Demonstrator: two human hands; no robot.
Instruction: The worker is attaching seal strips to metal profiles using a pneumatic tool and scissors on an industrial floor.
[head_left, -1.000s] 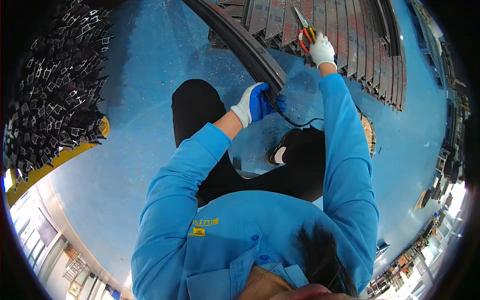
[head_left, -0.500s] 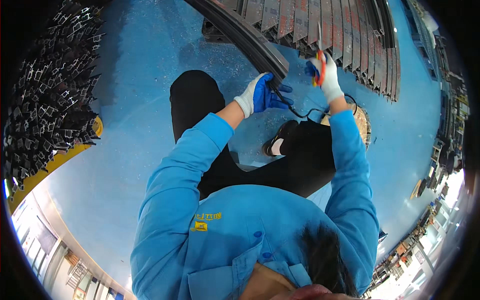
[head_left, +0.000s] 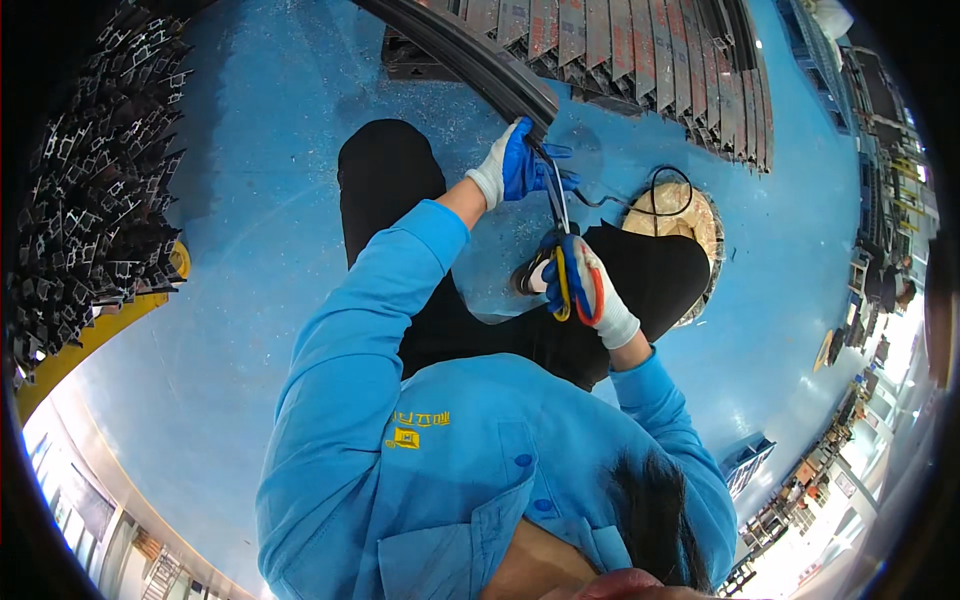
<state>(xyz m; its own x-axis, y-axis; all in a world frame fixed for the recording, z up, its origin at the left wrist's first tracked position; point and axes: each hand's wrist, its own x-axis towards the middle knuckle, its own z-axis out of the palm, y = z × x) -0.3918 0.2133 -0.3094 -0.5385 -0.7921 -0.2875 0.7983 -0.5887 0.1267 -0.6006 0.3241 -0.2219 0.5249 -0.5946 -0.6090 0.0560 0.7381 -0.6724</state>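
My left hand, in a white glove with blue-coated fingers, grips the near end of a long dark profile that slopes in from the top. A thin black strip runs from that end, past the outstretched fingertips, and off to the right. My right hand, gloved the same way, holds scissors by their red and yellow handles. Their blades point up at the strip just below the profile's end, close to the left fingers. Whether the blades touch the strip I cannot tell.
Beside my right knee lies a round cream-coloured coil, with the black strip looping over it. Stacked grey profiles lie at the top right. Many dark profile ends fill the left side, near a yellow bar.
My right hand has come down and left with the scissors, from beside the stacked profiles to the strip below my left hand. My left hand and the profile's end have shifted slightly up and left.
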